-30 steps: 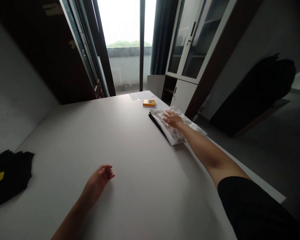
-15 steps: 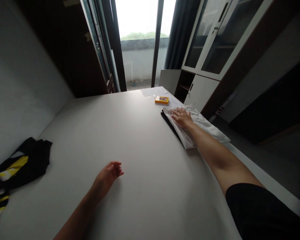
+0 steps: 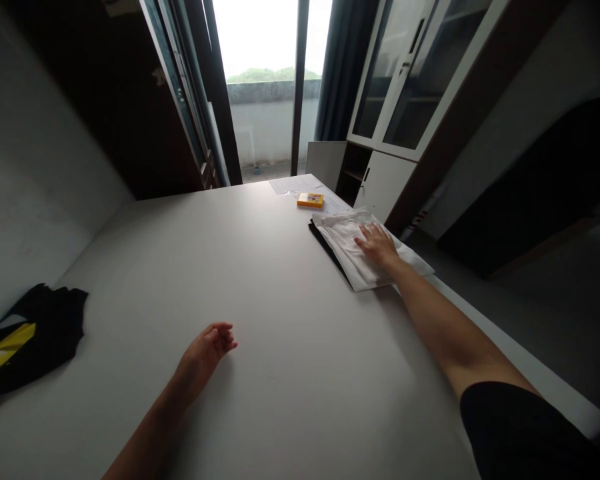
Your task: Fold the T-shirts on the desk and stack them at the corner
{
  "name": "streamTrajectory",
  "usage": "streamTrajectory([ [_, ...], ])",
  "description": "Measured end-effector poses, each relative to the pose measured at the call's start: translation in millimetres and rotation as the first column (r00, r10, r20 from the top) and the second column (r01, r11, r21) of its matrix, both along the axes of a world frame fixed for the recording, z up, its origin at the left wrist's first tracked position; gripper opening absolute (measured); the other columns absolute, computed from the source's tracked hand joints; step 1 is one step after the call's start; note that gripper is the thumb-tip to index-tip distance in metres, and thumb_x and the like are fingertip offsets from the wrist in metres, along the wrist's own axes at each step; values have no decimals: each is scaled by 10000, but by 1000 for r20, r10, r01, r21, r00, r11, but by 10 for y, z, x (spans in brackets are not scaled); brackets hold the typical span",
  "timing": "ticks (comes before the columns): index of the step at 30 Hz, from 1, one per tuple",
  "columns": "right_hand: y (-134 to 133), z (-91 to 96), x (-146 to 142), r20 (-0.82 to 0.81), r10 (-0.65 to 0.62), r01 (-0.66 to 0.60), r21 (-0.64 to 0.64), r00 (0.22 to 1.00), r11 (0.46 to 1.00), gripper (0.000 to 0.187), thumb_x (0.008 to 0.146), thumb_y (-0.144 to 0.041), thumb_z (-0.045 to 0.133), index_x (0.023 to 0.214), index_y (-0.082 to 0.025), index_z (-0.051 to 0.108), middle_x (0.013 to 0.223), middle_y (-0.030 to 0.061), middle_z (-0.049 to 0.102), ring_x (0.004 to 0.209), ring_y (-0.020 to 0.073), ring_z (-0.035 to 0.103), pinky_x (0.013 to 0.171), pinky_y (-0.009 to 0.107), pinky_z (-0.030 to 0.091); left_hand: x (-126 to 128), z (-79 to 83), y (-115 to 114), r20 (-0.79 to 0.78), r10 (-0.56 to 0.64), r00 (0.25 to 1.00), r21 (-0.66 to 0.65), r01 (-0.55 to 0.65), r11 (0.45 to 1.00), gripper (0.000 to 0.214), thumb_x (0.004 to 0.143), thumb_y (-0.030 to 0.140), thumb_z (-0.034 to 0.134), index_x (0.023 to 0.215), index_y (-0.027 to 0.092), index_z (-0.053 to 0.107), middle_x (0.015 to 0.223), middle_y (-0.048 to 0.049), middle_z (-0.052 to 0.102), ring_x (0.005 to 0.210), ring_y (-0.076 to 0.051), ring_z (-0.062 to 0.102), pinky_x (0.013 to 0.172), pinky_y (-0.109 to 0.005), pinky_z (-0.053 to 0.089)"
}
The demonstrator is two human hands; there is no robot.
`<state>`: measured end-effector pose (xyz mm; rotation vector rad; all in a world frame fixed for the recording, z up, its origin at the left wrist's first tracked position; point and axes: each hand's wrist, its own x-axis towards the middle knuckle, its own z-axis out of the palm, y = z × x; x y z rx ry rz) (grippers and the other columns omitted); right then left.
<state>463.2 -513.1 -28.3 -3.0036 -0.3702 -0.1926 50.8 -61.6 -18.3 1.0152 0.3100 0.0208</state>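
Observation:
My right hand [image 3: 379,245] lies flat with fingers spread on a stack of clear plastic bags holding white items [image 3: 350,250] at the right side of a large grey table [image 3: 260,300]. A thin black sheet [image 3: 325,243] shows under the stack's left edge. My left hand [image 3: 205,353] rests on the bare table near me, fingers loosely curled and apart, holding nothing.
A small yellow box [image 3: 311,199] and some papers [image 3: 290,185] lie at the table's far right corner. A black and yellow garment [image 3: 25,337] sits at the left edge. Glass-door cabinets [image 3: 400,100] stand to the right, a window door [image 3: 267,87] behind.
My right hand has slid back along the plastic bags toward me, from their far end to their near part. The left hand has stayed put.

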Motion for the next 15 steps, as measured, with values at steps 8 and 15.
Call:
streamTrajectory([
  [8,-530,-8,-436,-31,-132,134,66,991,989,671,1022,-602,276,1555,-239,462,1604,135,432,1484,351,356,1189,610,283,-48,35,-44,22,-2,1000,39,1,999,310,811,387,807,987,135,770,878,-81,693,864,-208,651,878,-383,569],
  [15,-716,-116,-876,36,-195,193,69,980,979,738,1003,-649,256,1505,-182,530,1522,236,494,1426,384,418,1135,607,330,-104,55,-101,73,-36,997,172,23,985,320,857,435,745,991,145,758,898,-87,687,847,-196,658,859,-368,556],
])
